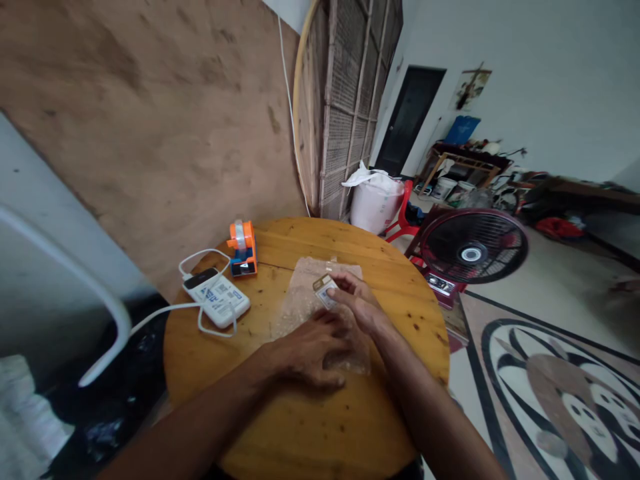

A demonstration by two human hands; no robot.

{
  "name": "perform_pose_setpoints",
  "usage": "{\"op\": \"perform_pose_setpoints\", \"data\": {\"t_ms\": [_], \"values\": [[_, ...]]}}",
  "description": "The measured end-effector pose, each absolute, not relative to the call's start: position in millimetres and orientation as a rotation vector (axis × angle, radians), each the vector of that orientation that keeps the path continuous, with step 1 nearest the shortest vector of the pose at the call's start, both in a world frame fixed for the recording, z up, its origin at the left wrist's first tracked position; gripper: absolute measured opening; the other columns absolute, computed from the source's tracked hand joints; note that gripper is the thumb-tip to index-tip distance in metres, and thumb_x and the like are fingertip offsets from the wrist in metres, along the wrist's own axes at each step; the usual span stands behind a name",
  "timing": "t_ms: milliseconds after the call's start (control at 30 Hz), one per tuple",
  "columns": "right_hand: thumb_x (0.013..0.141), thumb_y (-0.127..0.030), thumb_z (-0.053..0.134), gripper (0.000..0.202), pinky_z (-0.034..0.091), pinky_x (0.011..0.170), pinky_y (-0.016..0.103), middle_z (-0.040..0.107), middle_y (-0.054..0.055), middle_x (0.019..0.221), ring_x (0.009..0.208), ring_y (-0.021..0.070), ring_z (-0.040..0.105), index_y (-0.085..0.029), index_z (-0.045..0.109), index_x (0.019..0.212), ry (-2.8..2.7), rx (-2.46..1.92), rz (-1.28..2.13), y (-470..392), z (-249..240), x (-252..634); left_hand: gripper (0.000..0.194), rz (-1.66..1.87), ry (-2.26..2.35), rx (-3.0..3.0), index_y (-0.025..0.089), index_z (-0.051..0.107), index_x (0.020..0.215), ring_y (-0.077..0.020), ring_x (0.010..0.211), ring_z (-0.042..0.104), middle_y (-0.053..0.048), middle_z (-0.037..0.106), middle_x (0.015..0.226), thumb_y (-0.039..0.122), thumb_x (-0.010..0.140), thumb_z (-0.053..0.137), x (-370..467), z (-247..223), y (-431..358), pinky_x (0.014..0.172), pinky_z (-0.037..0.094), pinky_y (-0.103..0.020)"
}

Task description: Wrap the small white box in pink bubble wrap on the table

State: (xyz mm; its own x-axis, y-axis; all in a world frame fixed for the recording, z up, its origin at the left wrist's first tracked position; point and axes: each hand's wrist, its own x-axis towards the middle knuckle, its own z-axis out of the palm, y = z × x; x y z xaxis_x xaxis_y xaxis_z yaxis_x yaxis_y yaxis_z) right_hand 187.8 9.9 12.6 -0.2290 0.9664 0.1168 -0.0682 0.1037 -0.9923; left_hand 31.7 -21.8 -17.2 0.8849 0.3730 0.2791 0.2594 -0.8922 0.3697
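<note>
A small flat box (321,285) with a brownish edge and a white printed label is pinched between the thumb and fingers of my right hand (361,303). It is held above a clear bubble wrap sheet (305,280) that lies on the round wooden table (300,433). My left hand (313,350) rests palm down over the near part of the bubble wrap, its thumb spread away from the fingers. The left fingertips lie just below the right hand and are partly in shadow. No held thing shows in the left hand.
An orange and blue tape dispenser (243,248) stands at the table's back left. Beside it lies a white power bank (220,298) with looped white cables. A dark red fan (473,250) stands right of the table. A brown panel leans behind on the left.
</note>
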Motion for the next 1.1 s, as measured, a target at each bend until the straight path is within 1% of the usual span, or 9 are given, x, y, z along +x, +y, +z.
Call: {"op": "perform_pose_setpoints", "data": {"t_ms": [233,333,433,500,633,733,867,933,1100], "values": [[0.063,-0.037,0.075,0.035,0.048,0.070,0.030,0.069,0.003,0.088,0.077,0.0186,0.062,-0.020,0.063,0.091,-1.267,-1.112,1.407,17.5,-8.4,203.2,0.053,0.511,0.467,2.714,0.025,0.062,0.115,-0.0309,0.122,0.042,-0.007,0.053,0.129,0.049,0.070,0.070,31.7,-16.0,-21.6,0.113,0.020,-0.048],[0.061,-0.035,0.076,0.034,0.048,0.067,0.028,0.068,0.002,0.084,0.074,0.0174,0.061,-0.020,0.062,0.088,-1.263,-1.117,1.425,18.1,-11.5,205.2,0.046,0.541,0.437,2.698,0.022,0.064,0.110,-0.0296,0.119,0.045,-0.008,0.056,0.124,0.044,0.071,0.069,32.5,-11.8,-22.5,0.111,0.026,-0.044],[0.061,-0.035,0.076,0.033,0.048,0.066,0.028,0.068,0.001,0.082,0.074,0.0168,0.061,-0.020,0.062,0.087,-1.265,-1.123,1.415,19.5,-14.6,206.2,0.029,0.624,0.426,2.634,0.020,0.066,0.101,-0.0256,0.110,0.053,-0.008,0.061,0.115,0.032,0.074,0.063,29.6,-6.2,-20.6,0.103,0.037,-0.039],[0.061,-0.036,0.076,0.033,0.048,0.064,0.027,0.067,0.000,0.081,0.072,0.0164,0.060,-0.020,0.062,0.087,-1.273,-1.139,1.409,21.1,-16.9,207.6,0.020,0.736,0.504,2.566,0.019,0.067,0.090,-0.0227,0.097,0.058,-0.007,0.066,0.101,0.024,0.073,0.057,24.9,-3.3,-16.8,0.093,0.043,-0.036],[0.061,-0.035,0.075,0.034,0.047,0.063,0.026,0.066,0.000,0.083,0.072,0.0160,0.060,-0.020,0.061,0.088,-1.298,-1.167,1.403,25.1,-22.7,211.5,0.015,1.009,1.050,2.261,0.018,0.063,0.072,-0.0166,0.072,0.057,-0.004,0.064,0.074,0.018,0.074,0.048,15.7,-4.2,-5.5,0.072,0.045,-0.029],[0.062,-0.035,0.075,0.036,0.047,0.066,0.027,0.066,0.001,0.087,0.076,0.0165,0.060,-0.019,0.061,0.091,-1.370,-1.149,1.386,26.7,-24.8,213.2,0.016,1.015,1.328,2.013,0.017,0.062,0.073,-0.0148,0.069,0.056,-0.002,0.063,0.073,0.017,0.075,0.046,14.2,-10.9,2.3,0.066,0.043,-0.026],[0.061,-0.032,0.075,0.037,0.047,0.071,0.027,0.065,0.000,0.086,0.080,0.0168,0.059,-0.019,0.061,0.093,-1.524,-1.155,1.282,22.2,-19.9,210.5,0.021,0.989,1.344,1.956,0.016,0.063,0.084,-0.0154,0.075,0.057,-0.002,0.065,0.080,0.013,0.074,0.044,15.6,-19.1,7.7,0.068,0.043,-0.025],[0.062,-0.029,0.074,0.041,0.047,0.072,0.027,0.064,-0.001,0.088,0.080,0.0166,0.059,-0.020,0.060,0.099,-1.585,-1.187,1.254,18.6,-17.9,207.2,0.022,0.973,1.350,1.951,0.017,0.063,0.084,-0.0157,0.077,0.058,-0.002,0.065,0.080,0.013,0.075,0.043,15.6,-19.6,8.1,0.069,0.043,-0.025],[0.064,-0.024,0.074,0.051,0.049,0.076,0.029,0.063,0.002,0.103,0.086,0.0175,0.060,-0.021,0.059,0.112,-1.771,-1.220,1.109,16.7,-27.1,202.8,0.025,0.964,1.344,1.912,0.018,0.063,0.085,-0.0161,0.080,0.060,-0.001,0.067,0.083,0.012,0.074,0.041,14.3,-17.6,8.3,0.072,0.045,-0.025]]}}
